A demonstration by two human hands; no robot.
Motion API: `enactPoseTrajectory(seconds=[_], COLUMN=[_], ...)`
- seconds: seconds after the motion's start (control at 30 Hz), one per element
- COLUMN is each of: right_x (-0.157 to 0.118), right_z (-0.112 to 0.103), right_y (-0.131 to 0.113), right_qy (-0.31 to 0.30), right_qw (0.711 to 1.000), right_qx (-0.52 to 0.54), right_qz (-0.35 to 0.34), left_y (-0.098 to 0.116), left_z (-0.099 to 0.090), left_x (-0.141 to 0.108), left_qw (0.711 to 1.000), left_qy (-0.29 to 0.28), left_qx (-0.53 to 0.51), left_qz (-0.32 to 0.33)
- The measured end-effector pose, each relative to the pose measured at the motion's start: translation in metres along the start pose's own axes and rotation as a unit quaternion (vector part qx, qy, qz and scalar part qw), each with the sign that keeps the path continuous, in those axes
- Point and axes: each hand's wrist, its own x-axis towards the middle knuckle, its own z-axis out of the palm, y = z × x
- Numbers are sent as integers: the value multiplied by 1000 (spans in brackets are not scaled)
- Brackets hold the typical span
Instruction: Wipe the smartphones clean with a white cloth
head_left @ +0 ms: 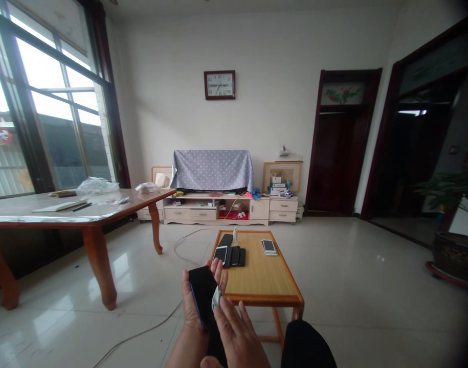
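Far left on my feed stands a large wooden table (34,221), carrying a plastic bag (97,186), a notebook (59,206) and a pen (82,207). A white cable (141,332) runs across the tiled floor (57,332) to the right of it.

Near the bottom middle, my left hand (195,304) is closed around a black phone (203,294), cradling its back with the fingers rising past its edge. My right hand (237,332) sits just in front, fingers spread, pressing a small white cloth (216,302) against the phone's side. I can't make out the phone's lower end behind that hand.

Just beyond both hands is a low wooden bench (264,276). On it lie a row of dark phones (234,255), a small bottle (235,236) and, further right, a stack of two phones (269,247). My dark trouser knee (306,347) shows at the lower right, and a potted plant (452,245) stands by the far right edge.
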Motion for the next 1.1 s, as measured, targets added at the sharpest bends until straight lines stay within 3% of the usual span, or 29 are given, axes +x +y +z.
enactPoseTrajectory(seconds=[0.2, 0.37, 0.53, 0.7, 0.9, 1.03, 1.1], right_x=[3, 5, 5, 9, 15, 19, 19], right_z=[2, -1, 0, -16, -24, -34, -35], right_y=[-2, 0, -1, -1, -8, -6, -7], right_qy=[52, 33, 21, -41, -38, -95, -92], right_qw=[997, 999, 998, 999, 997, 994, 994], right_qx=[-13, -5, 6, 13, 45, 46, 48], right_qz=[-56, -4, -61, 2, -56, 6, 15], left_y=[-4, -3, -8, -9, -11, -11, -11], left_z=[1, 5, 10, 16, 22, 29, 30], left_x=[2, 1, 2, 0, -1, -3, -3], left_qw=[1000, 999, 999, 999, 1000, 999, 998], left_qy=[-21, -44, -38, -34, 4, 35, 44], left_qx=[4, 7, 22, 16, 14, 34, 38], left_qz=[-5, -17, -21, -23, -10, 9, 6])
